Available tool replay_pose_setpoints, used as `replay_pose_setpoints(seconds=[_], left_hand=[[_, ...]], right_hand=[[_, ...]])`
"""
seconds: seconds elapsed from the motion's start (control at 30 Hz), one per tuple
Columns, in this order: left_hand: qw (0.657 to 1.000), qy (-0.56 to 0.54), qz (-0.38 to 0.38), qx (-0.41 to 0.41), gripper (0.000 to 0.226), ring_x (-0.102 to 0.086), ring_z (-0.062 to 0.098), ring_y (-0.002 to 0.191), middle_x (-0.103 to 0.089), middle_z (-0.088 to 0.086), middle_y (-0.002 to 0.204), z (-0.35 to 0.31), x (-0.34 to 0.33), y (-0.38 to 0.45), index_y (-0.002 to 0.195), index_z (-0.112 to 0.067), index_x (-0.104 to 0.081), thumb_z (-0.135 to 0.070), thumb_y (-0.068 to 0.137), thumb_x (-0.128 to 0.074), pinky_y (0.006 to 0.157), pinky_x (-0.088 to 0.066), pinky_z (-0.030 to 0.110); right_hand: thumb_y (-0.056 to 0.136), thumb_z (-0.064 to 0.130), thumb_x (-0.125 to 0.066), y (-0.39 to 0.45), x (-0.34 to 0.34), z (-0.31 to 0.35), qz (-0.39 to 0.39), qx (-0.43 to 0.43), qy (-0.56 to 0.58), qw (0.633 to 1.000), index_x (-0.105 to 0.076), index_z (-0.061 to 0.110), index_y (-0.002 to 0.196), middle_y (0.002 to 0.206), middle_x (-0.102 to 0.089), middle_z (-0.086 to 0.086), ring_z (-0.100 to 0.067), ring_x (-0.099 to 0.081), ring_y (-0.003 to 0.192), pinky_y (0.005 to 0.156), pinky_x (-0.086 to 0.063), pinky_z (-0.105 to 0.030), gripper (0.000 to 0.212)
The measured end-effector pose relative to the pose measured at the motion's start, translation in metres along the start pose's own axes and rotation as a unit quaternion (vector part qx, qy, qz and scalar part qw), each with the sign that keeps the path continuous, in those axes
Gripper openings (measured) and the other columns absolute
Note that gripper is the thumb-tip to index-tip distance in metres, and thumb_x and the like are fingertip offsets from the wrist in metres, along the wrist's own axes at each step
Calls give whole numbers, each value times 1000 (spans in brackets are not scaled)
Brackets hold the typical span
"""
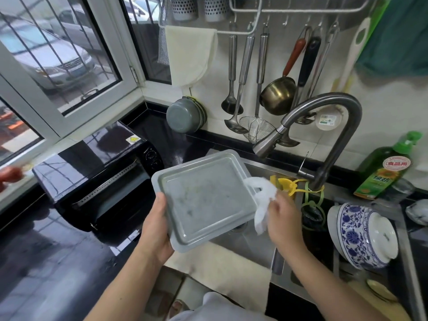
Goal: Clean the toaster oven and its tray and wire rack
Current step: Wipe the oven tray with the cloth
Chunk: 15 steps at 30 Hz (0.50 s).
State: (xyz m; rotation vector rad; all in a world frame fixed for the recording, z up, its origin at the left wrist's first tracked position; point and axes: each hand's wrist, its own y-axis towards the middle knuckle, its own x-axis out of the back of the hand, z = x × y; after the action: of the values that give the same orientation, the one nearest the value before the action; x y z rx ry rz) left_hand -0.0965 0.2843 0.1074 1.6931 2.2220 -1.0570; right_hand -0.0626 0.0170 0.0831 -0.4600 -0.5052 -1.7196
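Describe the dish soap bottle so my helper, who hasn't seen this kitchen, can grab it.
Start at the curved steel faucet over the sink. To its right, on the black counter against the tiled wall, stands the dish soap bottle. It is the only green bottle there, with a green pump top and a red-and-yellow label.

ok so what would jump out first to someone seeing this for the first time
The grey baking tray held tilted over the sink, the left hand gripping its near edge and the right hand holding a white cloth at its right rim. Then the black toaster oven on the left, and the curved faucet above.
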Motion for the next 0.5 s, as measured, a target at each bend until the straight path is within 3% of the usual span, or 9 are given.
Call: replay_pose_setpoints(seconds=[0.03, 0.1, 0.2, 0.3, 0.4, 0.5], left_hand=[[1000, 2, -4, 1, 58, -69, 31, 121, -70, 12, 135, 0, 2, 0, 124, -22, -77, -60, 108, -36, 83, -63, 44], [1000, -1, -4, 3, 57, -67, 32, 124, -68, 12, 138, 0, 9, 1, 130, -20, -73, -60, 107, -38, 86, -62, 46], [999, 32, -8, -15, 44, -67, 35, 124, -68, 12, 138, -1, 18, 2, 141, -24, -63, -47, 108, -45, 90, -61, 49], [993, 115, -11, -27, 28, -73, 37, 112, -73, 14, 126, -3, 18, 0, 130, -29, -66, -22, 107, -53, 82, -63, 48], [984, 178, 24, -3, 29, -74, 39, 105, -74, 16, 120, -4, 14, -4, 120, -29, -71, -11, 107, -52, 77, -64, 45], [975, 212, 58, 8, 31, -74, 40, 104, -75, 17, 119, -6, 4, -7, 123, -27, -68, -8, 108, -50, 77, -63, 44]], right_hand=[[103, 17, -46, -1, 1, 2, -53, -66, 66, 994, -62, 14, 94, 93, -63, -3, -27, -63, 88, 67, -50, -38, 19], [104, 20, -47, -4, 5, 4, -86, -117, 137, 980, -57, 19, 86, 85, -61, -5, -29, -62, 84, 63, -47, -38, 21], [106, 28, -44, -17, 5, 10, 60, -152, 165, 973, -61, 31, 100, 98, -66, -4, -25, -64, 94, 84, -52, -46, 18], [106, 29, -47, -13, 8, 12, 160, -186, 186, 952, -66, 28, 105, 107, -70, -1, -20, -65, 101, 93, -52, -44, 19], [104, 26, -51, 8, 18, 22, 200, -178, 211, 940, -70, 26, 99, 101, -74, -1, -19, -71, 92, 91, -55, -45, 20], [104, 30, -51, 38, 25, 32, 186, -163, 194, 949, -66, 23, 108, 105, -72, -5, -26, -69, 98, 94, -54, -52, 17]])
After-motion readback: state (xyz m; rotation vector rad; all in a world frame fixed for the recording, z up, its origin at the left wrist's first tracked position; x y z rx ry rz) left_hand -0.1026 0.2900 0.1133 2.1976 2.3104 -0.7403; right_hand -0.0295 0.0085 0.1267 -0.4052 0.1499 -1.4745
